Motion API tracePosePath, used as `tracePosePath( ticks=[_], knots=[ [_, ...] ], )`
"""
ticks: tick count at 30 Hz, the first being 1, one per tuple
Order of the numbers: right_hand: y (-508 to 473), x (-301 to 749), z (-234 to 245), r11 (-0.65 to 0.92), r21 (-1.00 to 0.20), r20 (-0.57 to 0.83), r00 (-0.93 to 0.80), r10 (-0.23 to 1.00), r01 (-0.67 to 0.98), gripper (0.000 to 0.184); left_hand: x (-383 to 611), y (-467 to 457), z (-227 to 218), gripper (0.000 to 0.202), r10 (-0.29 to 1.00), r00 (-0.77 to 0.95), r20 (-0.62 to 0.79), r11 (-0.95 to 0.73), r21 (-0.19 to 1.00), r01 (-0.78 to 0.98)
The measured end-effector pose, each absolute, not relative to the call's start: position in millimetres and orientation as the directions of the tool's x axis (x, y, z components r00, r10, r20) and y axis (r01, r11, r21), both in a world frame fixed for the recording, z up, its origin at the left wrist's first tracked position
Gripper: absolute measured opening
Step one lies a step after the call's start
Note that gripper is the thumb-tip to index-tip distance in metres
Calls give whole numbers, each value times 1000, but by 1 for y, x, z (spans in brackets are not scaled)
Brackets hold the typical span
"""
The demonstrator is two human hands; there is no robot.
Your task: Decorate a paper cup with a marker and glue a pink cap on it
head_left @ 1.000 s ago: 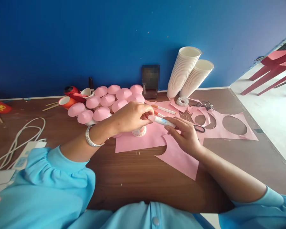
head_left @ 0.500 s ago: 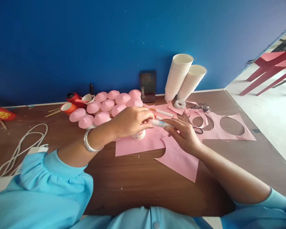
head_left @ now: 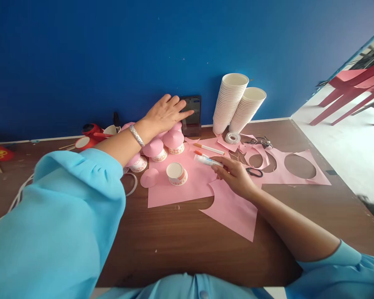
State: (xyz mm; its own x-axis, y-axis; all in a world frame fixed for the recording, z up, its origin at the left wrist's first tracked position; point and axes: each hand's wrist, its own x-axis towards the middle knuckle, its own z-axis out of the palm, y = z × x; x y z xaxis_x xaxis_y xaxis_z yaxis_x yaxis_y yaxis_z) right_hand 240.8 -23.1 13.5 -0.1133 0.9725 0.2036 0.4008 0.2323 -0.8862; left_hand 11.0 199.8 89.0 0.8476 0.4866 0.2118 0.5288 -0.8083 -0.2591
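My left hand reaches over the back row of paper-cone-topped cups, fingers spread and holding nothing. Its index finger is at the screen of a dark phone propped against the wall; I cannot tell whether it touches. My right hand is closed around a white glue tube with a blue label, held above the pink paper. On that sheet stands a short printed paper cup with no cone on it. A loose pink paper cone lies just left of the cup.
Two stacks of white paper cups stand at the wall beside a tape roll. Scissors, markers and cut pink scraps lie to the right. Red cups are at the left, a red chair beyond the table.
My left hand has left the glue tube and moved up and back to the phone, opening its fingers. My right hand keeps the tube in about the same place. The short cup is now uncovered.
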Motion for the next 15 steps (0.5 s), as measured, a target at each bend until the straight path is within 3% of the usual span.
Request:
tracePosePath(
  ticks=[10,13,15],
  knots=[
    [-26,242,14,187,-929,171,-77,982,319,39,-13,139,112,35,472,767,435,-807,-137,575],
    [-31,239,19,176,-948,149,-120,982,264,40,-24,88,108,24,455,701,550,-842,7,540],
    [-35,236,22,198,-945,155,-177,972,260,36,-29,54,101,26,505,645,573,-847,185,499]
  ],
)
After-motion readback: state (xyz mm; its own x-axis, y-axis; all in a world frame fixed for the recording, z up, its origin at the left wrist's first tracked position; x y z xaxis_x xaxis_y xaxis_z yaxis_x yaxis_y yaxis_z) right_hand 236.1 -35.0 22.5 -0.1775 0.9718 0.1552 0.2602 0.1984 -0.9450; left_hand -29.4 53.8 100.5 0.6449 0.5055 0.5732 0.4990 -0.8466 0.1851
